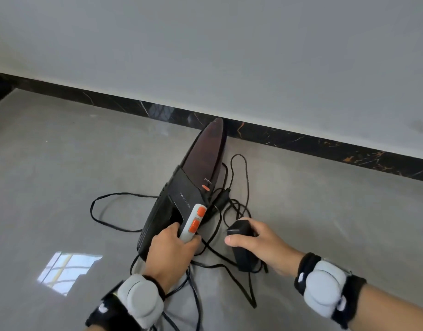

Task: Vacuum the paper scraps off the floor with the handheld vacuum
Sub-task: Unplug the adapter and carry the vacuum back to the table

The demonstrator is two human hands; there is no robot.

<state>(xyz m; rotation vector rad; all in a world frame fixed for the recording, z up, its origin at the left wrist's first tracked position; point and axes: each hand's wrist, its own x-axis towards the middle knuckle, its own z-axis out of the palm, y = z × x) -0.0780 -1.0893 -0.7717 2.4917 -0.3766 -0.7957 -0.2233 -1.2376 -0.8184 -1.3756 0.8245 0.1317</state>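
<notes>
1. Nearest me, both forearms reach in, each wrist wrapped in a black band carrying a grey puck-shaped sensor: the left wrist sensor (141, 301) sits directly behind the vacuum's handle, the right wrist sensor (324, 286) off to the vacuum's right.
2. The left hand (171, 255) grips the grey handle (190, 225) at the rear of the handheld vacuum (181, 199); its fingers curl round the grip, thumb lying along the right side below the two orange buttons.
3. The right hand (260, 242) holds a black power adapter (241, 244) just right of the vacuum's handle, thumb pressed across its top, the other fingers wrapped round its far side.
4. A thin black cord (114, 194) sprawls in loose loops on the grey floor (50, 163), on both sides of the vacuum and under the hands.
5. The vacuum lies on the floor, its dark tinted nozzle pointing away towards the skirting.
6. Beyond the nozzle tip runs a black marbled baseboard (301, 142), with a pale wall (205, 44) above it.
7. Left of the vacuum's handle, a window's reflection (67, 271) shines on the floor.
</notes>
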